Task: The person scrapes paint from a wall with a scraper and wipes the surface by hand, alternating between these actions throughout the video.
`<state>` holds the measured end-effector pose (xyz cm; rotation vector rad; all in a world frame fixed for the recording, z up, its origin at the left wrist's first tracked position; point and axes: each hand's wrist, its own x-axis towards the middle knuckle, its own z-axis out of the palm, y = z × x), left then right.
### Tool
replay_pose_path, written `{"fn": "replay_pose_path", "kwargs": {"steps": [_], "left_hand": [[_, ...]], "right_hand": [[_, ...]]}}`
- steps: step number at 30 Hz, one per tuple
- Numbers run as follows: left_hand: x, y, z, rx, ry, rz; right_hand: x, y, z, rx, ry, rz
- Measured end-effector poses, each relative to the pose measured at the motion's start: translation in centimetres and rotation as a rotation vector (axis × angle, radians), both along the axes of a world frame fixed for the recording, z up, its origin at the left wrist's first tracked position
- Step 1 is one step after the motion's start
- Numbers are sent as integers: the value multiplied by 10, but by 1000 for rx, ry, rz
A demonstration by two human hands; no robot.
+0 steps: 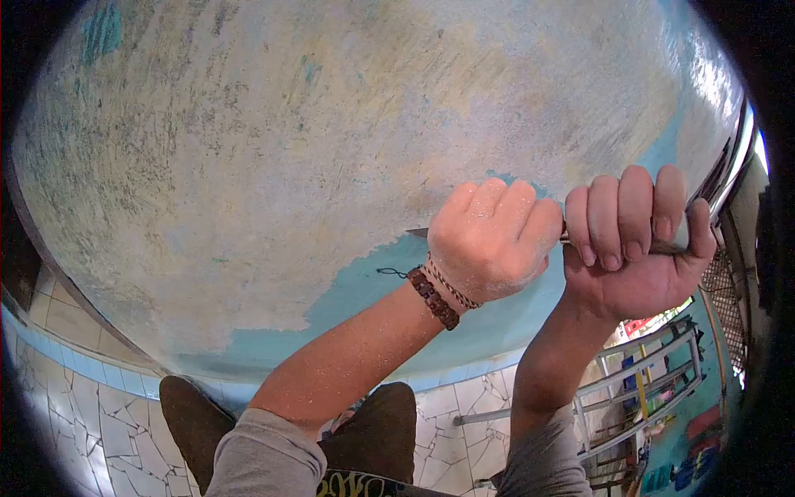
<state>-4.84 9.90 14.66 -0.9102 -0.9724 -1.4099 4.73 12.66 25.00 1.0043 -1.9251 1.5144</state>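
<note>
My left hand [493,236], dusty and wearing a braided bracelet [433,298], is closed in a fist around the middle of a knife-like tool. The tool's pointed dark metal tip [417,233] sticks out to the left, close to the wall. My right hand [636,240], palm turned toward me, wraps its fingers around the other end, where a pale handle [677,238] shows. Most of the tool is hidden by both hands. Beyond them, the wall [248,190] is bare and mottled grey-beige, with turquoise paint [356,291] below and behind my forearms.
White crazy-paved tile floor [116,422] lies below, with a light blue tile border [108,373] along the wall's foot. A metal ladder-like frame [638,373] stands at the lower right. My knees [377,431] are close to the wall.
</note>
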Motion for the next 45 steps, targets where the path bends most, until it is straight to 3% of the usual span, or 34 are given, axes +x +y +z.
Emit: {"fn": "replay_pose_path", "kwargs": {"steps": [3,10,14,25,31,35,41,45], "left_hand": [[4,4,8,109,60,-84],[2,5,-6,95,-7,-30],[-1,11,5,215,73,-39],[-3,-1,-13,84,-17,-14],[1,1,1,133,81,-68],[-3,-5,-29,12,-29,-49],[-7,2,-5,144,76,-35],[-3,-10,-25,4,11,14]], "right_hand": [[7,-11,-1,47,24,-23],[5,-10,-7,62,-12,-13],[11,-15,-4,90,50,-13],[-1,-12,-14,39,17,4],[11,-19,-10,46,94,-36],[-4,-15,-28,-19,-13,-59],[6,-22,-17,-20,103,-58],[3,-19,-26,-10,53,-84]]}}
